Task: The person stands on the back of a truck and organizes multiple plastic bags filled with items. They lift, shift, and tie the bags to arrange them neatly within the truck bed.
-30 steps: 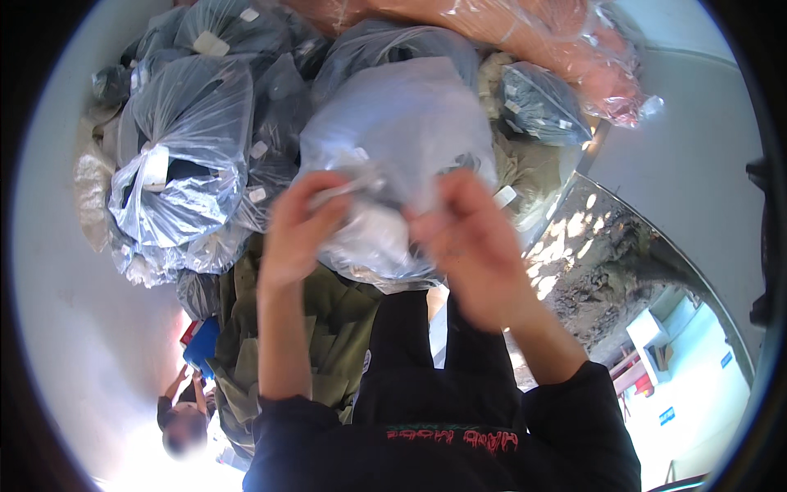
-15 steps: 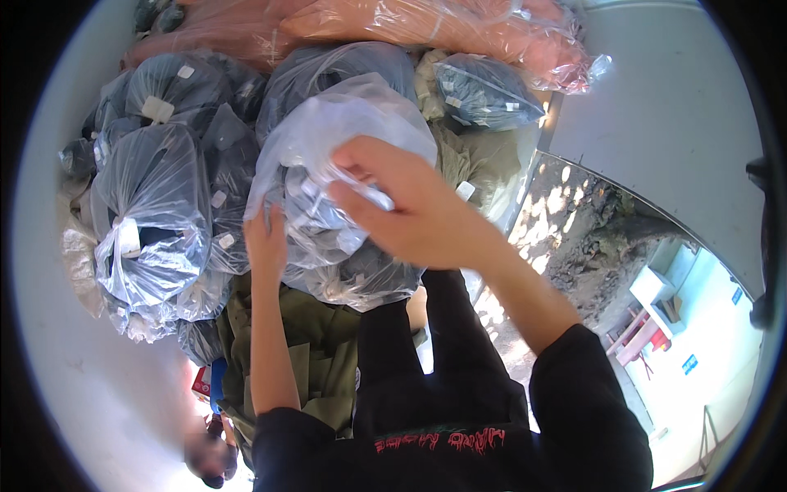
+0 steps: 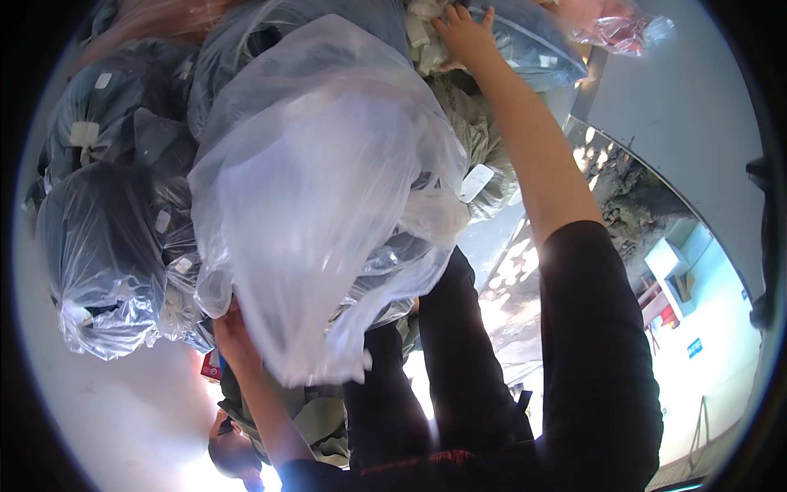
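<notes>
A large translucent plastic bag fills the middle of the head view, its loose, crumpled mouth hanging toward me and blurred by motion. Dark contents show through its lower right side. My left hand is at the bag's lower left edge, its fingers mostly hidden behind the plastic. Farther off and to the right, my right hand lies with fingers spread, between a pale wrapped bundle and a bag of dark blue-grey goods. It touches them and holds nothing.
Several plastic-wrapped dark bundles with white tags are piled at the left. Orange wrapped goods lie at the far edge. An olive-grey bundle sits right of centre. Rough ground shows beyond the edge at right. Another person is at lower left.
My right hand has left the middle bag and reached far right onto the pile. The translucent bag now spreads larger and hangs toward me. My left hand has moved lower and slightly left.
</notes>
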Motion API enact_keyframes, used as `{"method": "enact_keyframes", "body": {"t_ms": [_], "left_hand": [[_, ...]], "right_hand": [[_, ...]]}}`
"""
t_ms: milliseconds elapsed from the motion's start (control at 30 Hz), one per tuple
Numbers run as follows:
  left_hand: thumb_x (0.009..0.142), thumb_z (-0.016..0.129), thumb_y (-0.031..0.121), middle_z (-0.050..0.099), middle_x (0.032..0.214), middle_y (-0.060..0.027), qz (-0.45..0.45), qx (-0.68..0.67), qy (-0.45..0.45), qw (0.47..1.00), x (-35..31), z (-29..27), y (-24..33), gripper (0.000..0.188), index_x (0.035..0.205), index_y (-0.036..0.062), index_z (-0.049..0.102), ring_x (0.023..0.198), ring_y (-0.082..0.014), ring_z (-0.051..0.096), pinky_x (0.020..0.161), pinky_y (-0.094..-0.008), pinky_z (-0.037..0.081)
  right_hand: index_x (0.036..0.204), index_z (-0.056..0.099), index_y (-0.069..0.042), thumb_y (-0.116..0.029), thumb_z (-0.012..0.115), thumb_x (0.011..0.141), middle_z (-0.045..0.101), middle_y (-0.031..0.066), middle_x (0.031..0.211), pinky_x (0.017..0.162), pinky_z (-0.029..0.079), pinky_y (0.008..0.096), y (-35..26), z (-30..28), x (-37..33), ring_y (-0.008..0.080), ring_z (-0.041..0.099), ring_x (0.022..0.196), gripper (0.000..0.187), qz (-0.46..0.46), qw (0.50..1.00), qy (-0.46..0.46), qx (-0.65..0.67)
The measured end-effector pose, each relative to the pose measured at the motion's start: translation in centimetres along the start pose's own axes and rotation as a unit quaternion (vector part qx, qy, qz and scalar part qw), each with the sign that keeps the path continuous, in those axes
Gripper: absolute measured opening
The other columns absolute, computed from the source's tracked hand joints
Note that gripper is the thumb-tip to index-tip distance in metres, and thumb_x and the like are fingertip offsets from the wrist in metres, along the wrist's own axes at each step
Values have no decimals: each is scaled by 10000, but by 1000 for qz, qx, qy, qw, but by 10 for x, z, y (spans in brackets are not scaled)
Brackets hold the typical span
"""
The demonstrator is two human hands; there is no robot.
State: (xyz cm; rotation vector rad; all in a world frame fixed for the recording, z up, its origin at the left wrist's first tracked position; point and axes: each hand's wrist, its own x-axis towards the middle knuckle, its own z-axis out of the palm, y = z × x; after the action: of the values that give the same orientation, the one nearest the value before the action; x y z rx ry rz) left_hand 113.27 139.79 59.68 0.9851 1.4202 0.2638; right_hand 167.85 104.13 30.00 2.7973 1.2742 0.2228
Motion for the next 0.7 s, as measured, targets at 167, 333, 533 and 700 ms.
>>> {"method": "enact_keyframes", "body": {"t_ms": [167,333,533,700], "left_hand": [[1018,624,304,547,1488,-160,10,228,63,972,16,-3,4,539,1477,47,505,1398,-295,506,1187,-521,384],[1049,600,348,544,1428,-135,198,380,-50,902,22,51,-4,515,1457,68,457,1351,-248,511,1134,-466,415],[1090,554,362,624,1197,-98,155,302,68,938,3,88,34,354,1249,46,530,1004,-208,616,899,-359,523],[1108,468,401,656,1171,-110,-123,-150,30,981,-6,56,46,409,1280,35,530,816,-232,614,781,-332,515]], "right_hand": [[1170,699,-175,-295,712,862,680,119,1200,1048,422,665,18,0,-35,330,589,1252,331,55,970,-236,-12],[1148,664,-129,-299,771,785,708,145,1056,919,509,557,121,-112,-45,367,674,1034,415,128,946,-293,44],[943,630,-87,-284,842,673,659,152,815,723,527,443,156,-308,-110,381,676,789,395,210,947,-172,172],[796,483,-70,-233,836,682,433,65,698,616,393,339,109,-493,-146,193,410,648,405,240,946,-79,205]]}}
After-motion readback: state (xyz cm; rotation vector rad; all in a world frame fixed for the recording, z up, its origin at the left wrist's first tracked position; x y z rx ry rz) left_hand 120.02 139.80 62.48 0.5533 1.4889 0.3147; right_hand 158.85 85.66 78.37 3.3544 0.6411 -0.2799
